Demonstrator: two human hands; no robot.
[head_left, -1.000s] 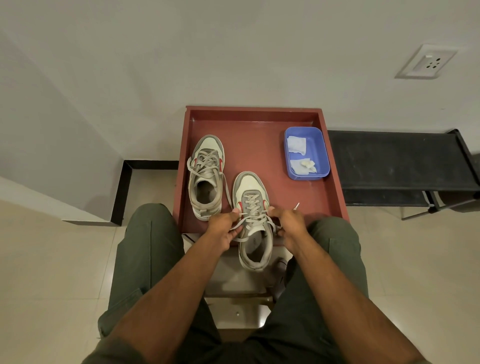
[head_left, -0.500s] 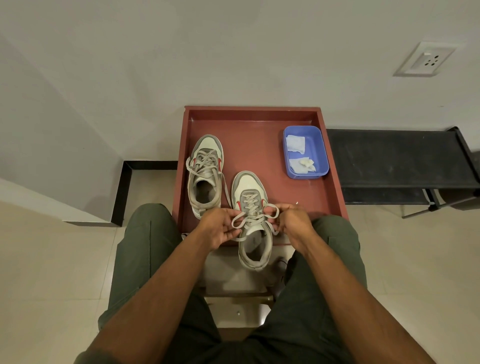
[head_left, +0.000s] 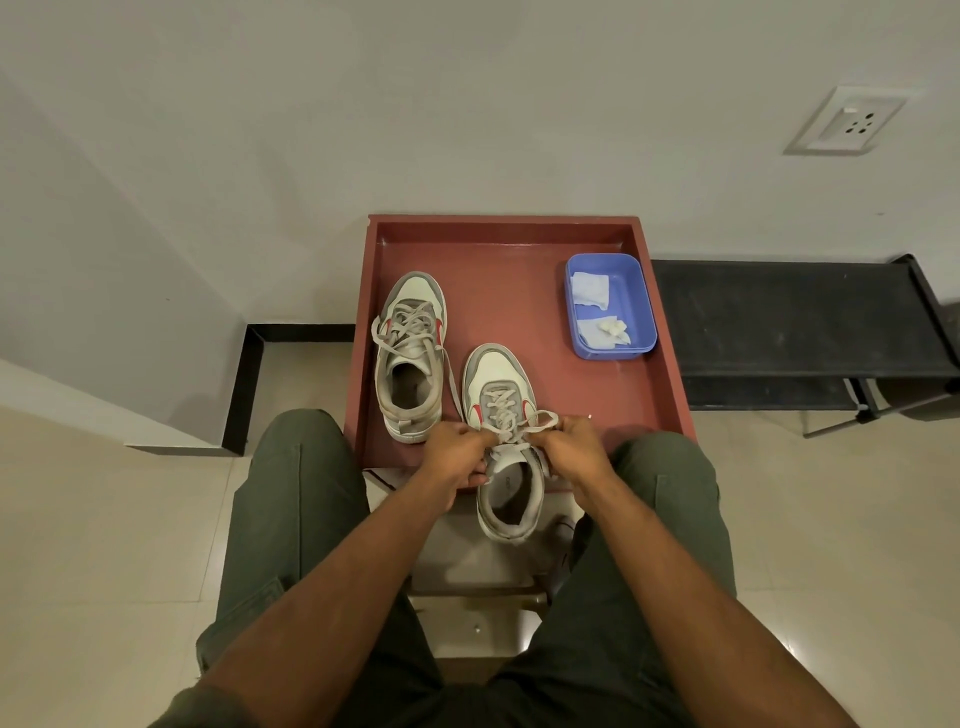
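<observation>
At the tray's (head_left: 519, 312) front edge, the near shoe (head_left: 511, 493) overhangs toward the person. The left hand (head_left: 457, 452) and right hand (head_left: 576, 449), fingers curled, each pinch the lace (head_left: 543, 420). The bow looks half formed, not yet tightened. The far shoe (head_left: 410, 358) seems left to do.

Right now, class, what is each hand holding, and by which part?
The left hand and the right hand each pinch the laces of the nearer shoe, one to each side of its tongue.
</observation>
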